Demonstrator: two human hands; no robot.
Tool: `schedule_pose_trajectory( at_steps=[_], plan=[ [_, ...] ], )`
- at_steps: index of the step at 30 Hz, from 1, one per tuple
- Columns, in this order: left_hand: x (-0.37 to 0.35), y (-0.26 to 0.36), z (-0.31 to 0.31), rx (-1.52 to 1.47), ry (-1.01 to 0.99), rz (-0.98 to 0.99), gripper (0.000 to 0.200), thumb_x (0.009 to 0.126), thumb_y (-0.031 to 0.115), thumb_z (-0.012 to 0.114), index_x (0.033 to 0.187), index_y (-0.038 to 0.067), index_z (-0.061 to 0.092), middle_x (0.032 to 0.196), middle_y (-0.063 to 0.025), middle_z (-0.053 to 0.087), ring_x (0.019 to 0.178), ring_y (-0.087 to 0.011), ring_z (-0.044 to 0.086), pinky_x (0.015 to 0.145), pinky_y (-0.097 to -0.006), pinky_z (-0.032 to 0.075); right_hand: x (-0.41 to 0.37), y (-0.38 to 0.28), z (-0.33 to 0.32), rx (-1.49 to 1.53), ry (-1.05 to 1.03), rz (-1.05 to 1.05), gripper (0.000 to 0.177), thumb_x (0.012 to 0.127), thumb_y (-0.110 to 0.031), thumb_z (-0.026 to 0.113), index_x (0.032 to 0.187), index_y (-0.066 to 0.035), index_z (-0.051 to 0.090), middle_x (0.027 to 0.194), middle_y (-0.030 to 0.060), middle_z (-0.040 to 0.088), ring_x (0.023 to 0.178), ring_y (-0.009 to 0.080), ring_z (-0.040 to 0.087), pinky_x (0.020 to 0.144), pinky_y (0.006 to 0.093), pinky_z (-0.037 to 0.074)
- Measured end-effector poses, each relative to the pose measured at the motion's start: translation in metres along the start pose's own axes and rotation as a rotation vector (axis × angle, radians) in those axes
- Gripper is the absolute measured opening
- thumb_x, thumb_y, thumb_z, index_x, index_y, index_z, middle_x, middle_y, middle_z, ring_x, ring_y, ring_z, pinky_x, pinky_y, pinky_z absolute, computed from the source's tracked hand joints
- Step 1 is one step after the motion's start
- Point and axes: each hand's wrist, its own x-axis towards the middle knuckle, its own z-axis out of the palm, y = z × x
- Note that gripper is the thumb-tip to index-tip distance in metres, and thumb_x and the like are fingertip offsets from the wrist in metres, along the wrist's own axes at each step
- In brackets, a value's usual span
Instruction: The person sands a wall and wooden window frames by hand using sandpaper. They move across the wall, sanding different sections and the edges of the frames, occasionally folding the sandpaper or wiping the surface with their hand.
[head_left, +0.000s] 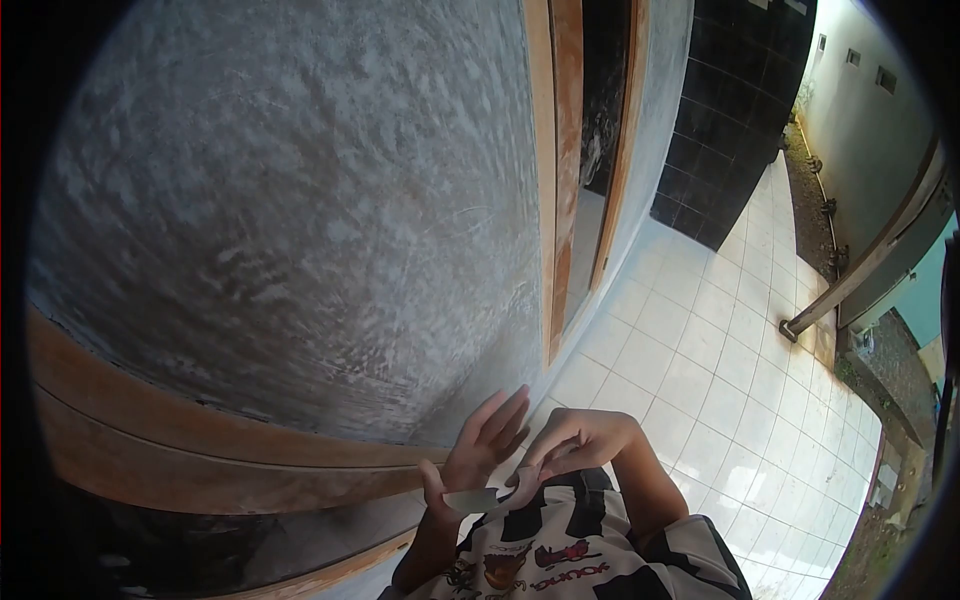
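Observation:
My left hand (478, 450) is raised with its fingers spread, close to the grey plastered wall (300, 200). A pale, thin strip (475, 500) lies across the wrist and base of this hand; what it is made of I cannot tell. My right hand (575, 440) is closed, its fingertips pinching the curled right end of the strip beside the left palm. Both hands are in front of the black-and-white shirt (560, 560).
A wooden frame (250, 455) runs along the lower left, another door frame (565, 180) stands past the wall. White floor tiles (690, 310) extend right, towards black tiles (720, 110) and a slanted wooden post (870, 255).

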Motion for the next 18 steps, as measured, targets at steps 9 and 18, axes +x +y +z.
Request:
schedule_pose_trajectory(
  at_steps=[9, 18],
  plan=[
    [0.024, -0.011, 0.000, 0.333, -0.244, 0.117, 0.085, 0.100, 0.054, 0.044, 0.158, -0.004, 0.020, 0.163, -0.0269, 0.022, 0.151, -0.0350, 0.026, 0.120, -0.0419, 0.021, 0.011, -0.022, -0.019, 0.047, 0.446, 0.167, 0.026, 0.094, 0.012, 0.059, 0.118, 0.003, 0.065, 0.107, 0.0085, 0.071, 0.101, 0.0130, 0.068, 0.090, 0.0281, 0.055],
    [0.033, -0.040, 0.039, 0.861, 0.510, 0.141, 0.056, 0.096, -0.003, 0.056, 0.148, -0.007, 0.039, 0.136, -0.0298, 0.056, 0.117, -0.0417, 0.059, 0.096, -0.0348, 0.045, 0.037, -0.045, -0.100, -0.287, 0.393, 0.086, 0.032, 0.092, 0.009, 0.064, 0.122, 0.001, 0.054, 0.106, 0.0131, 0.071, 0.104, 0.0230, 0.070, 0.090, 0.0336, 0.058]
  ],
)
